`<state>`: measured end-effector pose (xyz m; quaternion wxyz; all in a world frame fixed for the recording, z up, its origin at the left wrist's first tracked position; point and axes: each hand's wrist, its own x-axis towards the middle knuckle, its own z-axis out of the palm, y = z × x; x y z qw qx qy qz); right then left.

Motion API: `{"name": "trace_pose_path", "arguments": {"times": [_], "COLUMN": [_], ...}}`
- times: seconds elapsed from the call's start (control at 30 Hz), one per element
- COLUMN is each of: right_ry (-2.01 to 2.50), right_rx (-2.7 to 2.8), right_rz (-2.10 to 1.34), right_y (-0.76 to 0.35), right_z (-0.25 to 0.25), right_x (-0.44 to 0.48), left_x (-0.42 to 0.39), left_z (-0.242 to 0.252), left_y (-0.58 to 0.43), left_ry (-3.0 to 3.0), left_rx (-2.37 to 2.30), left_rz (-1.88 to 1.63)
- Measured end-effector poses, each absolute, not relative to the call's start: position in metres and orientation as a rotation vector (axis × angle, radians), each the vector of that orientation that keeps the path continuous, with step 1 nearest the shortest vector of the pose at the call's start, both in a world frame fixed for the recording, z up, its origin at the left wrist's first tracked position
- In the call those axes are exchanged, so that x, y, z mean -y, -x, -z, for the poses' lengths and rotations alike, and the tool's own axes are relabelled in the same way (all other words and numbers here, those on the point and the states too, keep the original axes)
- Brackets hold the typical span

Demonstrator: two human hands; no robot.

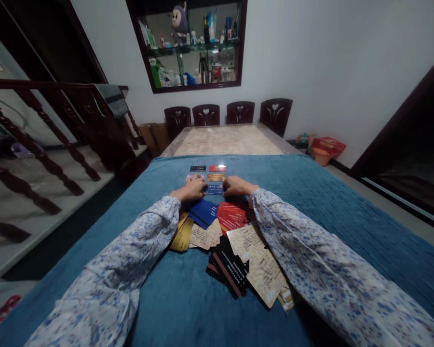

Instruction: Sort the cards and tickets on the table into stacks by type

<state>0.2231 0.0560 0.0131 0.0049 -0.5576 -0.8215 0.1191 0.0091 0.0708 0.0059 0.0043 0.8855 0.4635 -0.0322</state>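
One blue card (214,190), best nudged evenly, lies between left hand (192,188) at nine o'clock and right hand (238,186) at three, grip unclear.

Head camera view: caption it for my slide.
Left fingers and right fingers flank a blue card on a blue cloth, more cards spread nearer.

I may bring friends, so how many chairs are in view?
4. Beyond the table, from left to right: first chair, second chair, third chair, fourth chair. Others may be hidden.
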Motion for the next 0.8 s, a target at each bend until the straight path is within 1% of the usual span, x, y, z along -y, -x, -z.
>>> {"name": "trace_pose_path", "arguments": {"times": [0.17,0.5,0.8], "right_ry": [1.73,1.735,1.661], "right_rx": [2.571,2.543,2.411], "right_rz": [-0.374,-0.309,-0.197], "right_y": [-0.223,-0.226,-0.228], "right_z": [-0.009,-0.008,-0.014], "right_x": [-0.059,-0.057,-0.045], "left_x": [-0.071,-0.072,-0.054], "left_z": [-0.006,-0.003,-0.012], "left_y": [-0.007,0.005,0.02], "left_ry": [-2.767,-2.811,-2.801], "left_rx": [-1.445,-1.375,-1.412], "left_rz": [0.103,-0.107,-0.143]}}
